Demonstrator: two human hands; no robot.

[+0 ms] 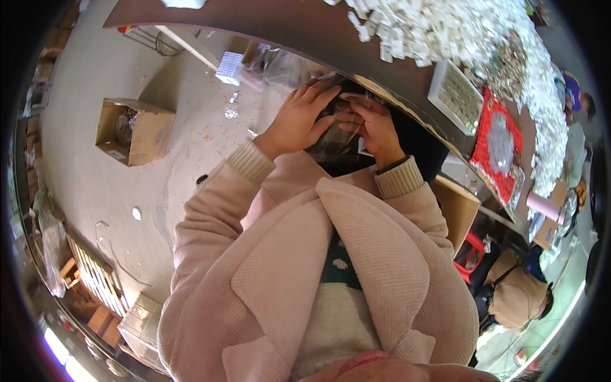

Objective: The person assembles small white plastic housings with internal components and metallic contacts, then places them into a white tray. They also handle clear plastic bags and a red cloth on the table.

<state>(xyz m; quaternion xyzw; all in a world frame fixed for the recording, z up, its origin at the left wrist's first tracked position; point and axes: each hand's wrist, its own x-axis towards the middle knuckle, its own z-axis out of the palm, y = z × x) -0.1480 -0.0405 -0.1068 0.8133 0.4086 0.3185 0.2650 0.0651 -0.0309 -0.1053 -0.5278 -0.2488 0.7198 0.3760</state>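
In my lap, just below the table edge, lies a clear plastic bag [334,141], glossy and partly in shadow. My left hand [298,118] rests at its far left part, fingers stretched out and thumb apart. Facing it, my right hand [380,130] is closed, its fingers pinching the bag's plastic near its upper part. A pale curved edge shows between the two hands; what it belongs to is hard to make out. The fingertips of both hands nearly meet, and shadow hides what lies under them.
The brown table [273,32] curves close beyond my hands, bearing a heap of small white pieces [445,28], a white tray [455,95] and a red bag [496,146]. A cardboard box [149,137] stands on the floor at left. Another person [515,290] sits at right.
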